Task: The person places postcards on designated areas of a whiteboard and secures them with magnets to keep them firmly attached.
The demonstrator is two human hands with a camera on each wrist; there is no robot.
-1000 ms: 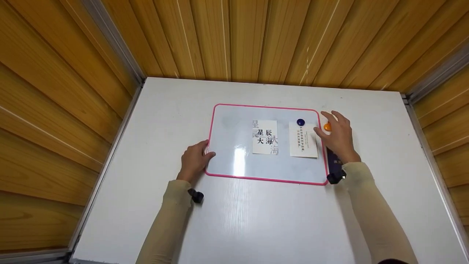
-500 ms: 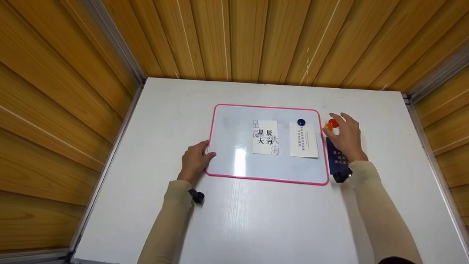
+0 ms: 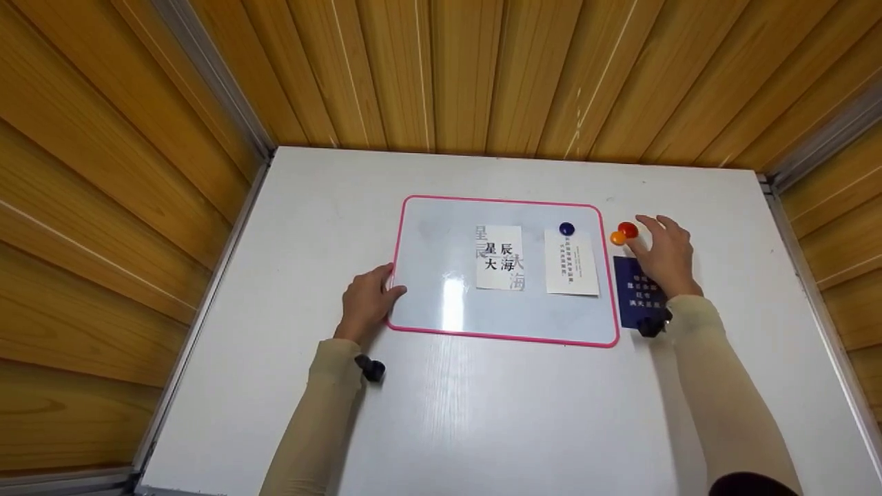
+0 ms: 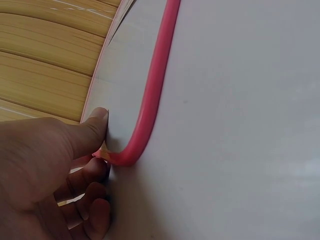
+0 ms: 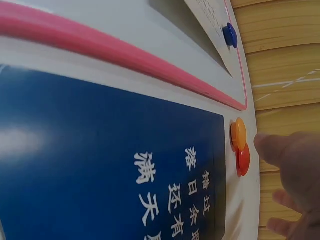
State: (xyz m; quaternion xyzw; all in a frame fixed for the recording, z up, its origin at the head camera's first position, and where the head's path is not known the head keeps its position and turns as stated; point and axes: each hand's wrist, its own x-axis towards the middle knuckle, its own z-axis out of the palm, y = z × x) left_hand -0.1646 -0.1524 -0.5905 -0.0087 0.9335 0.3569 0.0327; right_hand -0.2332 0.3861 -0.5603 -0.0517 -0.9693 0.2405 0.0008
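A pink-framed whiteboard (image 3: 441, 262) lies flat on the white table (image 3: 482, 413). It carries a white card with large black characters (image 3: 498, 257) and a second white card (image 3: 570, 271) under a blue magnet (image 3: 566, 229). My left hand (image 3: 365, 300) grips the board's near-left corner (image 4: 131, 152), thumb (image 4: 90, 131) beside the frame and fingers curled. My right hand (image 3: 663, 253) hovers with relaxed fingers to the right of the board. Its fingertip (image 5: 266, 146) is close to a red magnet (image 3: 628, 229) and an orange magnet (image 3: 618, 238). A dark blue card (image 3: 637, 289) lies under the wrist.
Wooden slat walls (image 3: 482, 69) close in the table on the back, left and right. The red magnet (image 5: 243, 160) and orange magnet (image 5: 239, 133) touch each other just off the board's pink frame (image 5: 150, 67).
My right hand has drawn off the board's right edge toward the right, uncovering the red magnet and most of the blue card. The left hand has stayed put.
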